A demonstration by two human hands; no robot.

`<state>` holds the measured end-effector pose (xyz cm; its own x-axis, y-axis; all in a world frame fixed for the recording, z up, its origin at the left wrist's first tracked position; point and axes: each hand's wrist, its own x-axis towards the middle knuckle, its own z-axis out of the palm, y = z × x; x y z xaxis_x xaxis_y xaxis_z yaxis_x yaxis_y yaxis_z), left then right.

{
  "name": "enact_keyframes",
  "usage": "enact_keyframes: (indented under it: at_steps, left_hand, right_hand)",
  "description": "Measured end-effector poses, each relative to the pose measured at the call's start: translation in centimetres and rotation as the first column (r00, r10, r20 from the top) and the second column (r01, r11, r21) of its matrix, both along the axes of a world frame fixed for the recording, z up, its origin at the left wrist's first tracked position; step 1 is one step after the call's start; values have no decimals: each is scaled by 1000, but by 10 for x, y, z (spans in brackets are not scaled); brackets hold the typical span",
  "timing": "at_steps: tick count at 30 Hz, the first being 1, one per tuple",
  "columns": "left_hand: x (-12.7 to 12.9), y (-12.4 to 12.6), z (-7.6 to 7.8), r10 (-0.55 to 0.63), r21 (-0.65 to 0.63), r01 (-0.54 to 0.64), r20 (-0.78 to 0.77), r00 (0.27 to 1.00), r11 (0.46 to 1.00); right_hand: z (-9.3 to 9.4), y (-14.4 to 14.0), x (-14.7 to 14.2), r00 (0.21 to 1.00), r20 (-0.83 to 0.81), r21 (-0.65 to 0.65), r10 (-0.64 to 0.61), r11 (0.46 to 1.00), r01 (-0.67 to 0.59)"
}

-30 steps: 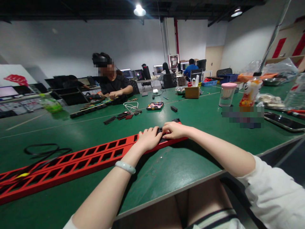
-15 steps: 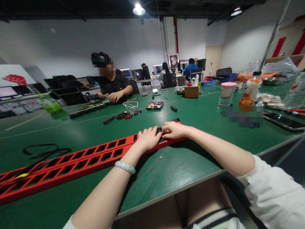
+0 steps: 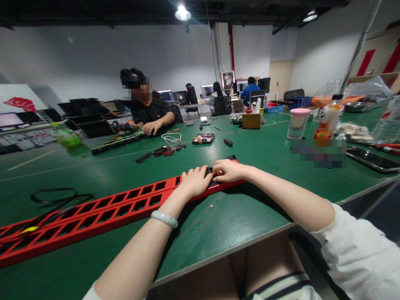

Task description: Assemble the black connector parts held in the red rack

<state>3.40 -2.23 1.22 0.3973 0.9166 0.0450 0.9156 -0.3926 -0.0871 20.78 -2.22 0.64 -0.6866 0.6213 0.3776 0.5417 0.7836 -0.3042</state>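
Red slotted frame, a long strip with two rows of rectangular openings, is lying flat on the green table, running from the near left edge diagonally toward the table's middle. Both of the person's hands are resting on its far end. Left hand is lying palm down with fingers curled over the strip's top; a pale bangle is circling its wrist. Right hand is reaching across from the right, its fingers bent down and pressing on a small black part seated in the frame between the two hands; whether the fingertips are pinching the part or only pushing on it cannot be told. A coil of black cable is lying on the table just behind the frame's near-left stretch. Farther back, small black and red pieces are lying scattered beside a white cord. Across the table, a person in a black shirt is working with hands on a long dark strip. At right, a clear jar with a pink lid is standing upright near a smartphone lying flat.
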Motion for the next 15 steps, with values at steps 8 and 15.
enact_keyframes:
  at_steps: [8,15]
  left_hand:
    - [-2,4,-3,-20,7,20,9,1000,1000]
    - [-4,6,-7,-42,40,42,19,999,998]
  right_hand:
    - [2,-1,2,999,19,-38,30,999,-29]
    - [3,-1,2,999,47,-70,28,997,-24]
